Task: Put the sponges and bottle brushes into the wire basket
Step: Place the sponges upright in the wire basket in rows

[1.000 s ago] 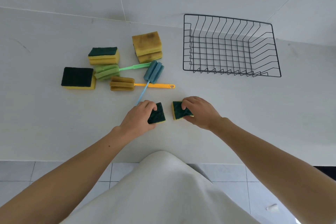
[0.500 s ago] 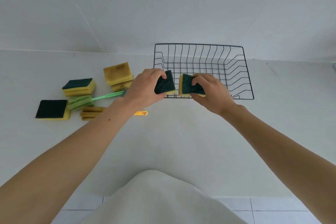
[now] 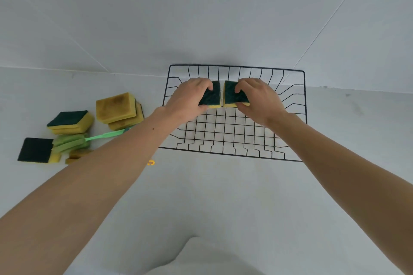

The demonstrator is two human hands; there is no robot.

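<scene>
**Two sponges held over the basket, the rest waiting at the left**

At the far left of the frame a dark-topped sponge (image 3: 35,150) lies flat on the counter (image 3: 212,196). Just right of it sit the green bottle brush (image 3: 71,142), a stacked green-and-yellow sponge (image 3: 70,121) and a stained yellow pair (image 3: 117,108). Only the orange tip of another brush (image 3: 151,162) shows beside your forearm.

Moving to the centre, your left hand (image 3: 190,96) pinches a green-topped sponge (image 3: 211,96), fingers on top, thumb under. Your right hand (image 3: 259,98) grips its twin (image 3: 233,95) the same way. You hold them side by side, nearly touching, scrub face up, inside the rim of the wire basket (image 3: 234,156) toward its back wall; whether they rest on its floor I cannot tell. Placed there, they likely leave the front open for what remains.
</scene>
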